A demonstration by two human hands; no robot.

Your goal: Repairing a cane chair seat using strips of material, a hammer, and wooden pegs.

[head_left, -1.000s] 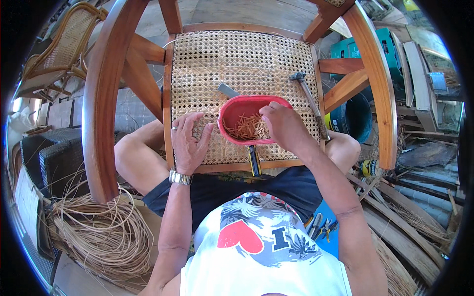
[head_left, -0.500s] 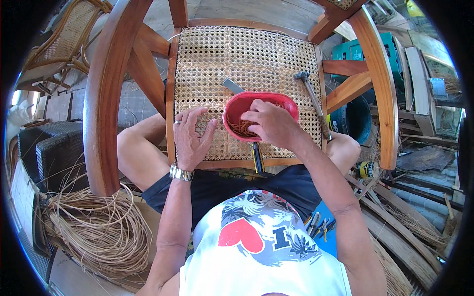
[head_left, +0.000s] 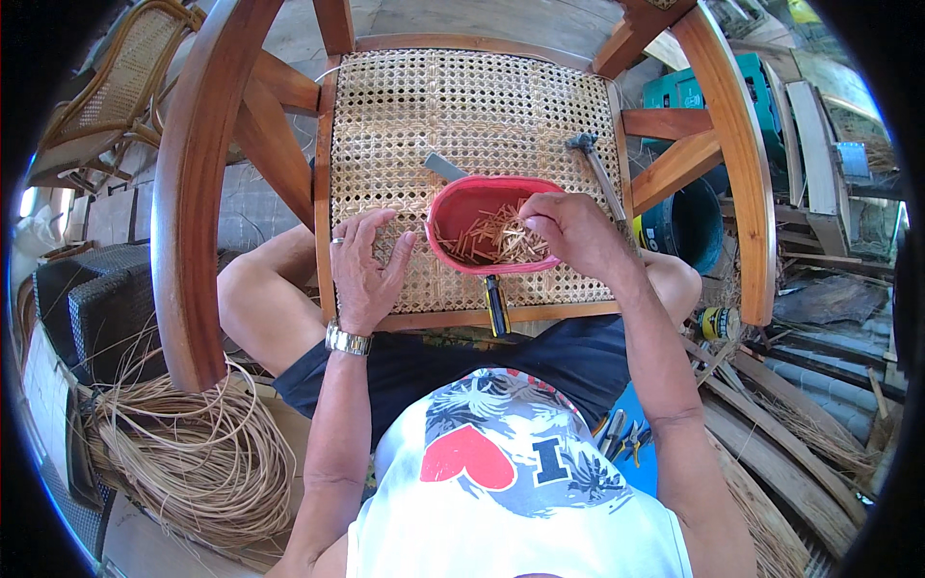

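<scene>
While the right hand point(head_left: 576, 234) bends over the right-hand rim of a red container point(head_left: 472, 200), its fingers curl inward; whether a stick is pinched between them cannot be told.

Container: one, oval, smooth-walled, open at the top; set on the cane seat point(head_left: 434, 106), directly below the right hand's fingers and to the right of the left hand point(head_left: 366, 275).

Sticks point(head_left: 489, 239): many, short, thin, straight, pale tan to reddish brown; heaped loosely inside the container, just beside the right hand's fingertips.

Left hand: fingers spread, palm unoccupied, above the left part of the seat, apart from the container; contact with the weave cannot be told.

Seat: woven cane, pale, pierced with regular holes; bordered by a glossy brown wooden frame point(head_left: 559, 315).

Hammer point(head_left: 607, 183): dark metal head, slim handle; lies at the seat's right side.

Metal strip point(head_left: 445, 168): flat, grey; projects beyond the container's far left edge.

Tool handle point(head_left: 496, 308): black and yellow; projects from the container's near side.

Rattan coil point(head_left: 207, 453): pale, supple strands, looped; at lower left.
</scene>
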